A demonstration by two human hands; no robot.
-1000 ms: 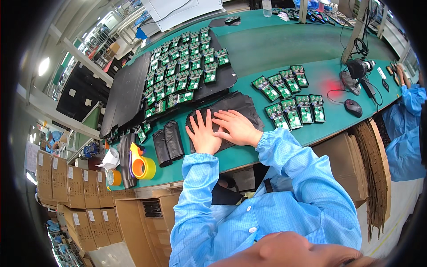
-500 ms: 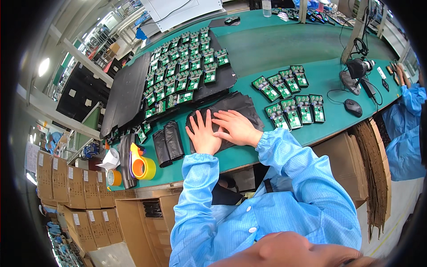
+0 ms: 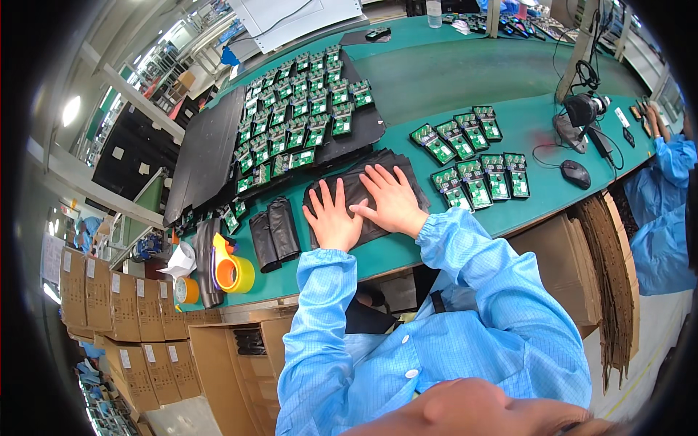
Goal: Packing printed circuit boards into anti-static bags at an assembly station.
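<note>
Both palms press on a flat pile of black plastic bags (image 3: 396, 168) at the front of the green table. My left hand (image 3: 334, 219) lies on the pile's left part with its fingers stretched out. Beside it, my right hand (image 3: 389, 202) rests flat with fingers spread, its thumb reaching toward the left hand. Left of the pile lie two rolled black plastic bundles (image 3: 275, 234). Behind it, several green circuit boards (image 3: 297, 131) stand in rows on a black sheet. More boards in black casings (image 3: 476, 182) lie in two rows to the right.
A yellow tape dispenser (image 3: 234, 273) and an orange tape roll (image 3: 187, 291) sit at the table's front left. On the right are a black mouse (image 3: 576, 174), cables and a post. Cardboard boxes (image 3: 120, 301) are stacked at lower left. A co-worker's blue sleeve (image 3: 669, 163) shows far right.
My right hand has shifted away from my left hand, slightly to the right, and its fingers now point farther forward. My left hand stays nearly in place.
</note>
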